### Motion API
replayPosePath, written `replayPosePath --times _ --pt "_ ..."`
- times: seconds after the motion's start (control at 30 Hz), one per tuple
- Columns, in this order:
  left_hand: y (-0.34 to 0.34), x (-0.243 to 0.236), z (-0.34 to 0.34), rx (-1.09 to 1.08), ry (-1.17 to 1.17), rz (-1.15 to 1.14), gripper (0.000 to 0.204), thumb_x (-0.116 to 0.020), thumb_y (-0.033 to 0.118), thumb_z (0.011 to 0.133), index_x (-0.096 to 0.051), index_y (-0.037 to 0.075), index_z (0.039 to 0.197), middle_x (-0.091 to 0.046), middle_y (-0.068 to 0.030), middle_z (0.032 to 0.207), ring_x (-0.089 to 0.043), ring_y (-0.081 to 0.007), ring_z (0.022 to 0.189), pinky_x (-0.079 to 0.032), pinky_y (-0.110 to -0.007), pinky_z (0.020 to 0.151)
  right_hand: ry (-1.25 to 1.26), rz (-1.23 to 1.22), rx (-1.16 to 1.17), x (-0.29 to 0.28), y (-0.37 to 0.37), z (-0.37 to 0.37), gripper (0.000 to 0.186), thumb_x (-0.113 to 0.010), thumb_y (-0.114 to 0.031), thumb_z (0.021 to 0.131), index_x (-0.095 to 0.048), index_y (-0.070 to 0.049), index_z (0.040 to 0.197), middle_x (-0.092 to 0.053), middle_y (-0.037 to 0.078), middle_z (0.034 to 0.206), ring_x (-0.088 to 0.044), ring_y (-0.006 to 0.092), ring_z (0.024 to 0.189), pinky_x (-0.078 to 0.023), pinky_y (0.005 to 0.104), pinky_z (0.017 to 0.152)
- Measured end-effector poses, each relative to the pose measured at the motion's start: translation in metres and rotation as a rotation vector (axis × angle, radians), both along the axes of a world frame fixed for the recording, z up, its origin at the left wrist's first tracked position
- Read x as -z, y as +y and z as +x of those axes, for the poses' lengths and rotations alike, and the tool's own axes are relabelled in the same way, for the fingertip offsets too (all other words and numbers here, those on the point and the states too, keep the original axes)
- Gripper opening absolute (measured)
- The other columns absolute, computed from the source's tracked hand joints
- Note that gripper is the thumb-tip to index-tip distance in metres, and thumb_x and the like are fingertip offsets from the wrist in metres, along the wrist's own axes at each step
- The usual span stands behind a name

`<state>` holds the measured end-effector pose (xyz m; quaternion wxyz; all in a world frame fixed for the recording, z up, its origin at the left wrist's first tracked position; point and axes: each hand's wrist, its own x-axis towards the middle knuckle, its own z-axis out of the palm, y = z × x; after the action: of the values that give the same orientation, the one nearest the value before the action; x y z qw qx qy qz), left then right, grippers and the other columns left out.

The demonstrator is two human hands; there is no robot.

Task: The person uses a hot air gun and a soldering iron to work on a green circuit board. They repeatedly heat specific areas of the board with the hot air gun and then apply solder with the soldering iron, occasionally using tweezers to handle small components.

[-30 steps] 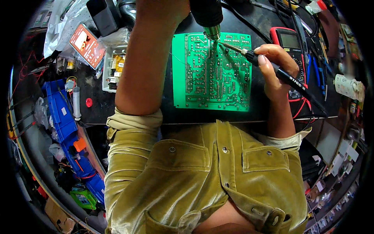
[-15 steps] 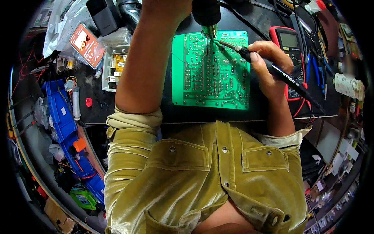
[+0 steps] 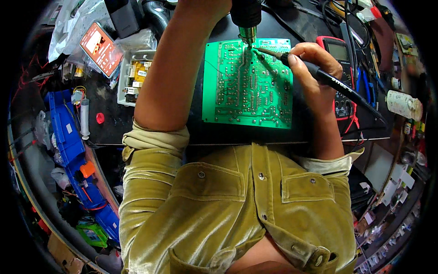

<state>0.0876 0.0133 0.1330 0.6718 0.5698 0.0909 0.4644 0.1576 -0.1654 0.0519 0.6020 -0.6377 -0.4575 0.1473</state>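
Observation:
A green circuit board [image 3: 221,107] lies solder side up on the black bench. My right hand [image 3: 317,77] is closed around a black soldering iron [image 3: 326,80], its tip on or just above the board's upper middle, below the metal nozzle of a black cylindrical tool [image 3: 246,13]. My left hand [image 3: 214,9] reaches to the top edge beside that tool; its fingers are hidden, so I cannot tell whether it grips it. A red and black multimeter [image 3: 337,50] lies right of the board, behind my right hand.
A phone [image 3: 100,48], plastic bags [image 3: 68,36] and a tray of components [image 3: 132,91] sit at left, with a syringe [image 3: 85,118] and blue plastic bins [image 3: 68,132]. Cables, blue-handled tools [image 3: 365,84] and a white cylindrical container [image 3: 399,102] are at right.
My right hand and the soldering iron have shifted slightly left and up. My left hand and the black tool stay nearly in place.

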Motion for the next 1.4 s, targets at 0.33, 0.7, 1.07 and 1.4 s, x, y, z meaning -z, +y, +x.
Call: replayPosePath --times 0.33,0.7,1.07,1.4 --pt "0.002 -0.001 0.0 0.0 0.042 0.025 0.034 -0.072 0.034 0.079 -0.054 0.009 0.067 -0.051 0.0007 0.054 -0.048 -0.0088 0.042 -0.036 -0.022 0.041 -0.04 -0.008 -0.009 0.0 0.003 -0.001 0.004 -0.067 -0.003 0.077 -0.065 -0.001 0.08 -0.062 0.0 0.071 -0.056 0.0034 0.062 -0.042 0.0172 0.055" --pt "0.004 -0.002 -0.004 -0.044 0.076 0.017 0.034 -0.073 0.034 0.078 -0.053 0.009 0.067 -0.052 0.0004 0.053 -0.049 -0.0084 0.042 -0.037 -0.021 0.041 -0.015 -0.037 -0.05 -0.005 0.004 -0.003 0.004 -0.067 -0.003 0.078 -0.065 -0.002 0.081 -0.061 0.0 0.07 -0.056 0.0026 0.061 -0.041 0.0169 0.053" --pt "0.011 -0.002 -0.006 -0.033 -0.01 0.11 0.034 -0.072 0.036 0.079 -0.056 0.007 0.069 -0.052 -0.0008 0.054 -0.049 -0.0088 0.043 -0.039 -0.023 0.044 -0.039 -0.058 -0.033 -0.005 0.003 -0.003 0.005 -0.067 -0.004 0.078 -0.066 -0.002 0.082 -0.063 0.0 0.071 -0.057 0.0032 0.062 -0.042 0.0172 0.054" --pt "0.011 0.0 -0.004 -0.039 0.049 0.039 0.034 -0.072 0.036 0.079 -0.055 0.008 0.07 -0.051 0.0008 0.055 -0.049 -0.0086 0.044 -0.039 -0.022 0.044 -0.005 -0.07 -0.038 -0.006 0.002 -0.003 0.005 -0.067 -0.003 0.078 -0.066 -0.002 0.082 -0.064 0.001 0.073 -0.057 0.0047 0.064 -0.044 0.0184 0.059"
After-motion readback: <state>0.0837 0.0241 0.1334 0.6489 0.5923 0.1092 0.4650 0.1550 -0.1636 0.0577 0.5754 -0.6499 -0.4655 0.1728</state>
